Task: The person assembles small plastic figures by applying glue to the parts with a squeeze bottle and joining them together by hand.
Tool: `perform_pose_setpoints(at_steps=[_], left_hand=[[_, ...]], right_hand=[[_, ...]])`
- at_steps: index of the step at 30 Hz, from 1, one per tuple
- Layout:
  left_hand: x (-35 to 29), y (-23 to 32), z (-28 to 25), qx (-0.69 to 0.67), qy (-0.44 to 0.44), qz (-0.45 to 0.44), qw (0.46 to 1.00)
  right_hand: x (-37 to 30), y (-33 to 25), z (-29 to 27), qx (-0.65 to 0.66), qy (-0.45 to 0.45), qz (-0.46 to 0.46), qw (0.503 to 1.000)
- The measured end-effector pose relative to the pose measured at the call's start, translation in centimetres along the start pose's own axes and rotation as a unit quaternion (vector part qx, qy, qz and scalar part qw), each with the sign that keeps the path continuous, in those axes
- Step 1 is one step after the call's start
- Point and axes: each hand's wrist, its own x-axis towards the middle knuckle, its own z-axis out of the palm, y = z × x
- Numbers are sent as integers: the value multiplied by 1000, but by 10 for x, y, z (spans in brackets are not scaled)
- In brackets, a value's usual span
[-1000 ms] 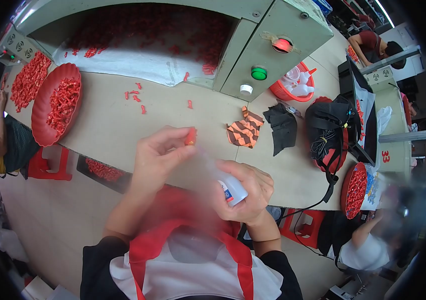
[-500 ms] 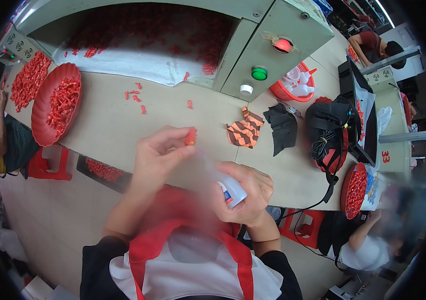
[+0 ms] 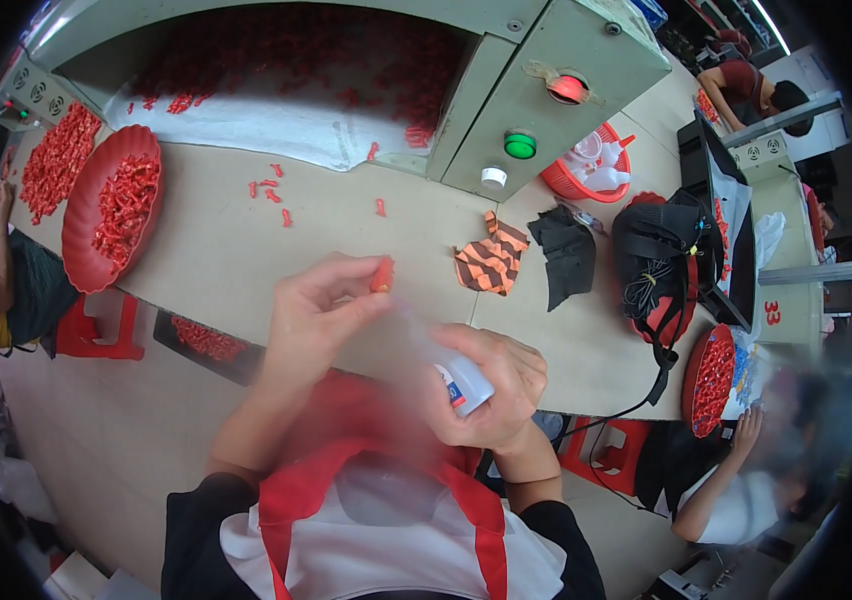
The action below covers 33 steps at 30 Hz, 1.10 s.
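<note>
Pinched between the thumb and fingers of my left hand (image 3: pixel 321 305) is a small red plastic piece (image 3: pixel 383 272) with a yellowish spot at its lower end. My right hand (image 3: pixel 496 385) is wrapped round a translucent squeeze bottle (image 3: pixel 466 384) with a blue and red label. The bottle's nozzle end points up and left toward the red piece; a blur over this part hides whether they touch. Beyond my hands, several similar loose red pieces (image 3: pixel 272 195) lie on the tabletop (image 3: pixel 211 240).
A red scalloped tray (image 3: pixel 151 225) of red pieces stands at the left beside a heap (image 3: pixel 61 165). Ahead is a machine housing (image 3: pixel 466 150) with lit buttons. Striped cloth (image 3: pixel 492 258), black cloth (image 3: pixel 564 255), a red basket (image 3: pixel 576 187) and a black bag (image 3: pixel 656 240) lie rightward.
My hands, the red piece and the bottle have hardly moved. At the right, a co-worker's arm has lifted, with the hand now higher by the tray there.
</note>
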Motion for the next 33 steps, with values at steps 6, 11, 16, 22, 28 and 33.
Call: perform_pose_setpoints(at_steps=[6, 11, 16, 22, 28, 33], left_hand=[[-1, 0, 0, -1, -2, -1, 1000], [0, -1, -1, 15, 2, 2, 1000], [0, -2, 2, 48, 10, 42, 998], [-4, -2, -3, 79, 43, 78, 993], [-8, -6, -41, 106, 117, 75, 985], [-22, -5, -95, 43, 207, 39, 977]], right_hand=[[1, -1, 0, 4, 2, 5, 1000], [0, 0, -1, -4, -1, 13, 1000], [1, 0, -1, -4, -3, 11, 1000], [5, -1, 7, 7, -27, 22, 999], [10, -1, 33, 166, -46, 243, 954], [29, 36, 98, 425, -127, 472, 761]])
